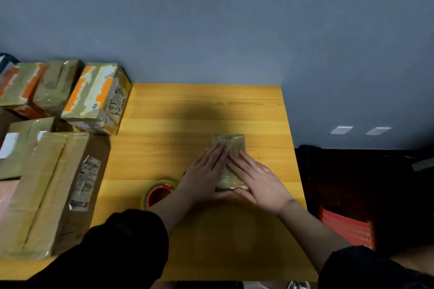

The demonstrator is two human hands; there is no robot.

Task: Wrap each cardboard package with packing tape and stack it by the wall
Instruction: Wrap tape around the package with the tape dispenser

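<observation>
Fingers straight and close together, both hands lie flat on the package (229,148) — the left hand (203,172) over its left half, the right hand (257,179) over its right, fingertips nearly meeting along the middle and the thumbs tucked at the near edge. Neither hand grips anything; they press down. The package is small and flat, glossy with tape, and sits on the table (270,110) a little right of centre, well apart from the wall (211,19) behind. This looks like the smoothing step: tape already on, being rubbed flat so it sticks. Just left of the left wrist lies the tape roll (158,191), partly hidden by the forearm. Further left, the boxes (98,98) crowd the table's edge — some with orange markings, a large plain one nearest. Judging from the shine, this package is nearly done, though its underside cannot be seen. The next move probably calls for curling the fingers round the edges to lift it, then either turning it for another strip or carrying it across to the stack by the wall.
</observation>
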